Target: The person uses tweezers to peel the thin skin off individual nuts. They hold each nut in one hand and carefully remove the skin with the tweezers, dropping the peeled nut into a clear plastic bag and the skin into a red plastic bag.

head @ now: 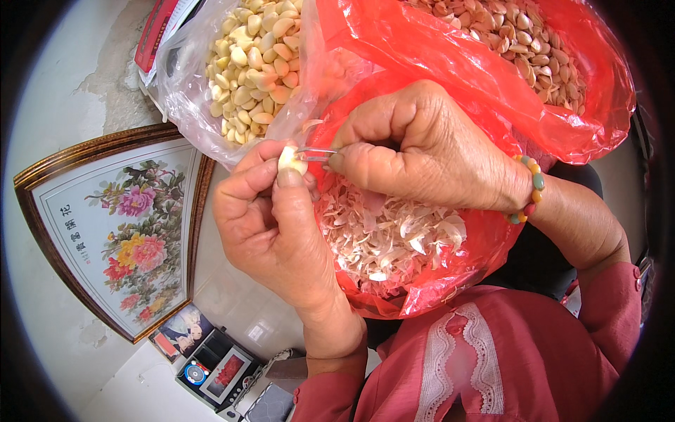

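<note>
Between the thumb and fingers of my left hand (pixel 274 216) is a pale, peeled-looking garlic clove (pixel 291 160). My right hand (pixel 416 147) pinches thin metal tweezers (pixel 316 153), whose tips touch the clove's right side. Most of the tweezers is hidden inside the fist. Below both hands, a red plastic bag (pixel 464 274) holds a heap of papery garlic skins (pixel 390 237). Beyond my left hand, peeled garlic cloves (pixel 258 63) fill a clear plastic bag (pixel 182 100). Unpeeled brownish cloves (pixel 543 58) lie in another red plastic bag (pixel 596 137) at the upper right.
A fan-shaped framed flower picture (pixel 121 232) with writing is at the left, against a wall with flaking paint (pixel 116 68). Black electronic equipment (pixel 216 369) stands at the lower left, beside a small photo picture (pixel 182 332). A red printed item (pixel 155 34) sits behind the clear bag.
</note>
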A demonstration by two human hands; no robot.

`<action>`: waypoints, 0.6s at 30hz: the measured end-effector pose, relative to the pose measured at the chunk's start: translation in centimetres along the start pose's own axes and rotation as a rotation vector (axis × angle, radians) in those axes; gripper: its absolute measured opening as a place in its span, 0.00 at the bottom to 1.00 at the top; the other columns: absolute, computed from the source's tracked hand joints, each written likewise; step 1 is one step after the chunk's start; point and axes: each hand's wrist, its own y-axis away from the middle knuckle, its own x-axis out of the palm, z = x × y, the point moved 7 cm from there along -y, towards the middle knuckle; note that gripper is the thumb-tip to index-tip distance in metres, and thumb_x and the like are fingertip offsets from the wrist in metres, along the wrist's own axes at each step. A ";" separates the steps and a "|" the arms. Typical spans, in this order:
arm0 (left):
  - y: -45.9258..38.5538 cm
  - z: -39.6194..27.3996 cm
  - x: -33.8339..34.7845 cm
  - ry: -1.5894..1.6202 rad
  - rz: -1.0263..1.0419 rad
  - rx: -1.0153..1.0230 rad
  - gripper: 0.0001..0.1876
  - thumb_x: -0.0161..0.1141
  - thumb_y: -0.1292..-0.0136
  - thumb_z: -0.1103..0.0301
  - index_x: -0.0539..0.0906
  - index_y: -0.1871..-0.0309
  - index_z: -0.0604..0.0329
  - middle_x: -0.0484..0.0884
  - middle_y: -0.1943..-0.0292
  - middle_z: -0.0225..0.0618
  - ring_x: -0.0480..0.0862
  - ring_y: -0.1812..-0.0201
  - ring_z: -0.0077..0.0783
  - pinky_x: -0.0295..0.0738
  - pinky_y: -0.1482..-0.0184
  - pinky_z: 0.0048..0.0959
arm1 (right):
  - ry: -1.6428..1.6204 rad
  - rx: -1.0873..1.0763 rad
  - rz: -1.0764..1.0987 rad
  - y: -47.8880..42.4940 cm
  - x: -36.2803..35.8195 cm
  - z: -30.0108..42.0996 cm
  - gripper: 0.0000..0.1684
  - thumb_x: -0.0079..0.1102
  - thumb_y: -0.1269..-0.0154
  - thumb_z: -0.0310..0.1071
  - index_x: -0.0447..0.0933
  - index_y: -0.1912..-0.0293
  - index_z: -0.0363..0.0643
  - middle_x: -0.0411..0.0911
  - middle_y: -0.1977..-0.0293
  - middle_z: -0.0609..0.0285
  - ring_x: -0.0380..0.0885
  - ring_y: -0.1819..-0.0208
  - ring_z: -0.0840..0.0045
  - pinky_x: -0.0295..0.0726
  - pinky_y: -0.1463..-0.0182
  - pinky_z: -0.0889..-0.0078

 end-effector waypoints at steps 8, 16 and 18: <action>0.0 0.0 0.1 -0.022 0.001 -0.006 0.06 0.55 0.44 0.84 0.72 0.65 0.66 0.78 0.58 0.47 0.76 0.71 0.21 0.74 0.66 0.17 | 0.002 -0.047 -0.006 -0.1 -0.1 0.0 0.08 0.53 0.39 0.27 0.78 0.69 0.33 0.75 0.82 0.67 0.74 0.79 0.89 0.74 0.74 0.84; 0.1 -0.2 0.1 -0.041 -0.037 0.019 0.04 0.55 0.43 0.83 0.73 0.67 0.65 0.79 0.61 0.49 0.75 0.72 0.23 0.70 0.68 0.20 | 0.031 -0.024 -0.014 0.0 -0.2 -0.1 0.07 0.54 0.41 0.28 0.78 0.70 0.34 0.75 0.82 0.67 0.72 0.78 0.90 0.72 0.74 0.84; 0.1 -0.1 0.2 -0.036 -0.036 0.023 0.04 0.55 0.43 0.83 0.73 0.67 0.65 0.79 0.61 0.48 0.75 0.72 0.23 0.70 0.68 0.20 | 0.039 -0.022 -0.016 0.0 -0.2 0.0 0.07 0.55 0.41 0.28 0.78 0.70 0.34 0.74 0.82 0.68 0.71 0.78 0.91 0.72 0.74 0.84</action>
